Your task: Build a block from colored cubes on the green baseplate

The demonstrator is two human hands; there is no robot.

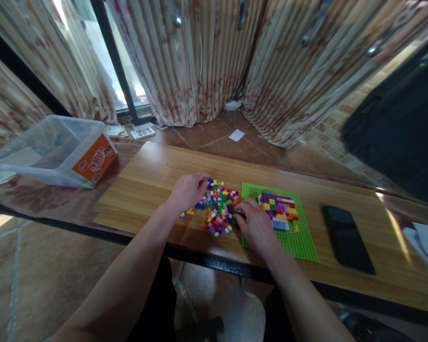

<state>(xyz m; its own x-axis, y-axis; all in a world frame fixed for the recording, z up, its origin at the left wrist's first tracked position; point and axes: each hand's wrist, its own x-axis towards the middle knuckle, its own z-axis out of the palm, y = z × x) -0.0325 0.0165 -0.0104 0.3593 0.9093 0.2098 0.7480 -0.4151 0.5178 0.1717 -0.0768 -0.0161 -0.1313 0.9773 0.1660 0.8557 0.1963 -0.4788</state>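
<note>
A loose pile of small coloured toy bricks [219, 204] lies on the wooden board between my hands. My left hand [189, 191] rests at the pile's left edge, fingers curled together; whatever they hold, if anything, is hidden. At the right edge of the pile is my right hand [255, 223], thumb and fingers pinched around something small and dark that I cannot make out. Its wrist side overlaps the green baseplate [305, 240]. On that plate stands a block of stacked bricks [280, 209] in red, yellow, white, purple and blue rows, partly behind my right hand.
A black phone [347, 240] lies right of the baseplate, with papers [426, 244] at the far right. On the left stands a clear plastic bin [53, 152] with an orange label. Striped curtains [199, 61] hang beyond the table, and a dark draped shape [399, 118] is at right.
</note>
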